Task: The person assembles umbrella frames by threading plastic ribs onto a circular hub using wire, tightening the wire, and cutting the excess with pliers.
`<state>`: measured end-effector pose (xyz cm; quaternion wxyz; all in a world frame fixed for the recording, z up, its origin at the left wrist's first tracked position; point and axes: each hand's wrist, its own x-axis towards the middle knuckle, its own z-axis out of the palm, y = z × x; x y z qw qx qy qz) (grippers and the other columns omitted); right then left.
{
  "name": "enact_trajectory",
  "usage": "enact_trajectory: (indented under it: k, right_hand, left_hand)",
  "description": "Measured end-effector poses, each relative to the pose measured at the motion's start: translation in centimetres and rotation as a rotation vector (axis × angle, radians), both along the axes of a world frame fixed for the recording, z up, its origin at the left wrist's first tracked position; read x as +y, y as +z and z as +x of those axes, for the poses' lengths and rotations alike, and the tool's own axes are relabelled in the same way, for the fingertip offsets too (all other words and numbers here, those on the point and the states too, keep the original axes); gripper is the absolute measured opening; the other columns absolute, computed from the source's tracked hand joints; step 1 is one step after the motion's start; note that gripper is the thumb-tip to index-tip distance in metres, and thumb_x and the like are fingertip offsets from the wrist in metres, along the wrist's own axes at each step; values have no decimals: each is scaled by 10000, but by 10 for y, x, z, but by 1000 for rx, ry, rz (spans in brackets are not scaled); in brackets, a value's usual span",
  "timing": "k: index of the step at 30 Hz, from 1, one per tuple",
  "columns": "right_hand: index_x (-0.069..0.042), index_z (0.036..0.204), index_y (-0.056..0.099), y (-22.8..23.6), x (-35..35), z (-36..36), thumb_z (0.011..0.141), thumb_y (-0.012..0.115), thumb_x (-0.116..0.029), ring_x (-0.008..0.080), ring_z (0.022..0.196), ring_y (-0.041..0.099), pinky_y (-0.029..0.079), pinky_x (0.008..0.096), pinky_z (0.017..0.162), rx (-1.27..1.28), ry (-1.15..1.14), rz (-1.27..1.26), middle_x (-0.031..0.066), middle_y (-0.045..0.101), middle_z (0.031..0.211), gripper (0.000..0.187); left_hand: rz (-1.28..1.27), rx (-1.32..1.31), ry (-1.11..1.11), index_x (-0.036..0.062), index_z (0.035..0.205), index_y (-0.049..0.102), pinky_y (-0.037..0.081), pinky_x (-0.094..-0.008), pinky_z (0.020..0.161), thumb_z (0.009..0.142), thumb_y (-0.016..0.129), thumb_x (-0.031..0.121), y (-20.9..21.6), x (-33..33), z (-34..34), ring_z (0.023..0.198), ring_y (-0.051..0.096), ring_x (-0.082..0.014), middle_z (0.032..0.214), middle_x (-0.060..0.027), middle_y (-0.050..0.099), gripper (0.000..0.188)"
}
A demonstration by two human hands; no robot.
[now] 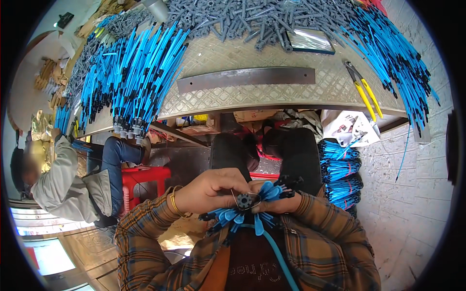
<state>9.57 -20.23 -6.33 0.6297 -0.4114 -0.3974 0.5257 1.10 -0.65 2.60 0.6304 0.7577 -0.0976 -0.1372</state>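
Left hand [211, 190] and right hand [277, 201] close around a dark toothed hub [243, 201] ringed with blue plastic blades [232, 218]; light, stiff, likely snaggy—best gripped at the hub.

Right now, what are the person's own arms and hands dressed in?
Both forearms wear long sleeves of brown, orange and blue plaid flannel. The left hand is bare, with a thin gold bangle at the wrist. The right hand is bare too, no glove.
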Motion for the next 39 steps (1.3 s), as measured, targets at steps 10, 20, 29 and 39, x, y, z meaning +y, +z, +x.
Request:
enact_trajectory:
  k: [10,20,29,39]
  right_hand:
    - [-29,822,559,11,1,2,768,724,-149,97,696,505,421,263,617,21,-19,27,5,529,754,211]
    - [-26,814,569,7,5,-1,768,723,-160,109,683,517,421,272,600,-41,-30,52,14,535,748,209]
    - [-23,823,574,6,6,-4,764,728,-167,119,680,520,428,273,610,-49,-68,20,22,549,753,219]
    - [-56,879,551,-7,2,-8,780,718,-173,78,741,506,420,249,650,39,-68,8,-5,540,777,226]
  left_hand:
    - [-79,-48,-37,30,955,649,470,-288,730,761,687,52,-10,4,-4,848,589,-198,953,-100,603,199]
    - [-97,-99,-57,5,1030,626,481,-296,764,757,650,9,-3,9,-10,887,607,-226,1008,-135,596,273]
    - [21,-138,-82,-27,1035,591,502,-310,732,720,717,87,15,8,-8,856,636,-263,971,-165,619,358]
    - [368,-542,44,-2,936,607,511,-314,576,663,780,150,9,-13,-12,652,645,-272,783,-132,638,357]
